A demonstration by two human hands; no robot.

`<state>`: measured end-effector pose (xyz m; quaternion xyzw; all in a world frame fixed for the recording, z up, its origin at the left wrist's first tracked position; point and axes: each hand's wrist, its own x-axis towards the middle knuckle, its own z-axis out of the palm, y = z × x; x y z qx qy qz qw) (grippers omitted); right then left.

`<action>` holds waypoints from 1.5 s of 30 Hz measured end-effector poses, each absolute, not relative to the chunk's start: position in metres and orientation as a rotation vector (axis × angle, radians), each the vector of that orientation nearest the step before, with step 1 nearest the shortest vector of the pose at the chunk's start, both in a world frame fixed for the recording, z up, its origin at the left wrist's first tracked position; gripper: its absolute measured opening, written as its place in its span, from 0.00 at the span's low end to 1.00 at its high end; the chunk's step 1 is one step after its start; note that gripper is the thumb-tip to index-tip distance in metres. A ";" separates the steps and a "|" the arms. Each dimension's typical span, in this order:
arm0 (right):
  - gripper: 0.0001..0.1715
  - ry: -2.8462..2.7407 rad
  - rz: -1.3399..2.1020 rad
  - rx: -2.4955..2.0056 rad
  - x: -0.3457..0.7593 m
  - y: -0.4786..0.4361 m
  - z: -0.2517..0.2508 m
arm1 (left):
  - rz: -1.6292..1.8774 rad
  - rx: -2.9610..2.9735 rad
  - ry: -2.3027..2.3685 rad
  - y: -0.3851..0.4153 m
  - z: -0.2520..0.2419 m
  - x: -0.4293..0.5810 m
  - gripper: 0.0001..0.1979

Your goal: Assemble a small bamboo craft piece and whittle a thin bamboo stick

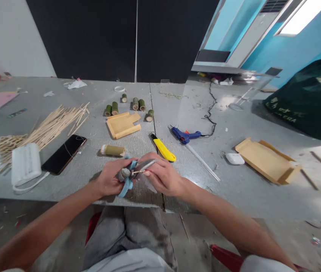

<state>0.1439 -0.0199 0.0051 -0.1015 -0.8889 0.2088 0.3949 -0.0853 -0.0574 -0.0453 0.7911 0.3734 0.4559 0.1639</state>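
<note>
My left hand (pixel 109 176) is closed around a small grey rounded piece (pixel 124 173) with a light blue ribbon-like strip (pixel 126 187) about it. Close by on the right, the fingers of my right hand (pixel 164 175) pinch a thin pale stick (pixel 138 172) whose tip meets the grey piece. A greyish, partly see-through flat piece (pixel 146 165) also shows at my right fingers; its kind is unclear. Just beyond my left hand lies a cut bamboo tube (pixel 113 150). A yellow utility knife (pixel 163 149) rests past my right hand.
Several short bamboo pieces (pixel 115 108) stand behind a folded brown cardboard piece (pixel 123 125). At left are wooden sticks (pixel 55 122), a phone (pixel 64 154) and a white power bank (pixel 26 164). Rightward lie a blue glue gun (pixel 185 135), a white case (pixel 235 158) and a cardboard tray (pixel 265 160).
</note>
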 end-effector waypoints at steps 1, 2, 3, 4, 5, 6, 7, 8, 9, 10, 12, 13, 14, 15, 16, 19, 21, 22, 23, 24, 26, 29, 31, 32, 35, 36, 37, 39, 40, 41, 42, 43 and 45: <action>0.10 -2.221 0.560 -0.318 0.145 -0.021 0.006 | 1.334 2.180 1.089 -0.058 -0.044 -0.083 0.25; 0.14 -2.183 0.607 -0.384 0.146 -0.022 0.007 | 1.388 2.070 1.133 -0.057 -0.041 -0.079 0.24; 0.22 -2.154 0.670 -0.448 0.146 -0.023 0.007 | 1.432 1.979 1.170 -0.056 -0.036 -0.075 0.23; 0.34 -2.147 0.744 -0.505 0.146 -0.024 0.007 | 1.454 1.910 1.188 -0.053 -0.030 -0.069 0.22; 0.47 -2.163 0.820 -0.551 0.145 -0.024 0.007 | 1.507 1.713 1.187 -0.050 -0.023 -0.061 0.24; 0.58 -2.197 0.898 -0.588 0.143 -0.024 0.007 | 1.520 1.535 1.164 -0.045 -0.016 -0.053 0.28; 0.66 -2.219 0.980 -0.621 0.140 -0.022 0.006 | 1.478 1.407 1.141 -0.040 -0.008 -0.045 0.31; 0.69 -2.205 1.070 -0.651 0.137 -0.020 0.006 | 1.453 1.304 1.116 -0.034 0.000 -0.036 0.33; 0.69 -2.146 1.163 -0.680 0.134 -0.016 0.005 | 1.452 1.215 1.093 -0.028 0.007 -0.028 0.34; 0.66 -2.044 1.267 -0.695 0.131 -0.012 0.004 | 1.435 1.147 1.057 -0.021 0.012 -0.021 0.35; 0.58 -1.819 1.451 -0.728 0.128 -0.004 0.004 | 1.425 1.041 1.013 -0.011 0.017 -0.009 0.35; 0.55 -1.739 1.506 -0.751 0.127 0.001 0.003 | 1.432 1.019 0.985 -0.006 0.017 -0.005 0.33; 0.52 -1.686 1.537 -0.775 0.128 0.005 0.002 | 1.437 1.013 0.955 -0.002 0.015 -0.002 0.31; 0.50 -1.656 1.547 -0.798 0.130 0.008 0.001 | 1.439 1.022 0.928 0.002 0.012 0.000 0.28; 0.48 -1.642 1.542 -0.813 0.131 0.012 -0.001 | 1.445 1.029 0.909 0.005 0.009 0.002 0.26; 0.43 -1.626 1.496 -0.820 0.132 0.022 -0.011 | 1.475 1.030 0.895 0.014 -0.002 0.005 0.23; 0.44 -1.624 1.481 -0.799 0.130 0.027 -0.020 | 1.497 1.022 0.913 0.018 -0.007 0.006 0.23; 0.45 -1.623 1.483 -0.787 0.128 0.029 -0.023 | 1.504 1.020 0.924 0.020 -0.009 0.006 0.22; 0.46 -1.622 1.485 -0.774 0.126 0.031 -0.026 | 1.510 1.018 0.934 0.021 -0.010 0.006 0.22; 0.47 -1.622 1.486 -0.761 0.125 0.031 -0.028 | 1.516 1.017 0.942 0.022 -0.011 0.006 0.22; 0.49 -1.636 1.496 -0.740 0.125 0.031 -0.028 | 1.518 1.021 0.943 0.022 -0.011 0.003 0.22; 0.46 -1.697 1.558 -0.711 0.134 0.033 -0.019 | 1.496 1.040 0.921 0.019 -0.009 -0.002 0.22; 0.37 -1.697 1.489 -0.738 0.143 0.037 -0.011 | 1.473 1.066 0.897 0.016 -0.009 -0.004 0.22; 0.35 -1.693 1.377 -0.766 0.148 0.040 -0.006 | 1.467 1.083 0.888 0.014 -0.010 -0.004 0.23; 0.33 -1.717 1.014 -0.816 0.160 0.045 0.003 | 1.456 1.169 0.866 0.007 -0.017 -0.001 0.26; 0.32 -1.745 0.947 -0.813 0.163 0.044 0.004 | 1.447 1.204 0.854 0.005 -0.019 0.001 0.27; 0.31 -1.769 0.910 -0.806 0.165 0.042 0.006 | 1.436 1.232 0.841 0.002 -0.020 0.002 0.28; 0.30 -1.819 0.871 -0.792 0.167 0.035 0.008 | 1.410 1.276 0.833 -0.003 -0.022 0.004 0.30; 0.30 -1.849 0.847 -0.783 0.167 0.031 0.009 | 1.404 1.287 0.848 -0.004 -0.023 0.005 0.29; 0.30 -1.874 0.830 -0.772 0.166 0.026 0.010 | 1.400 1.298 0.864 -0.006 -0.023 0.005 0.28; 0.30 -1.894 0.822 -0.755 0.166 0.022 0.012 | 1.401 1.307 0.880 -0.007 -0.023 0.004 0.27; 0.30 -1.902 0.825 -0.736 0.165 0.019 0.013 | 1.399 1.318 0.890 -0.008 -0.024 0.003 0.27; 0.29 -1.870 0.867 -0.719 0.164 0.014 0.016 | 1.389 1.377 0.891 -0.009 -0.026 0.000 0.29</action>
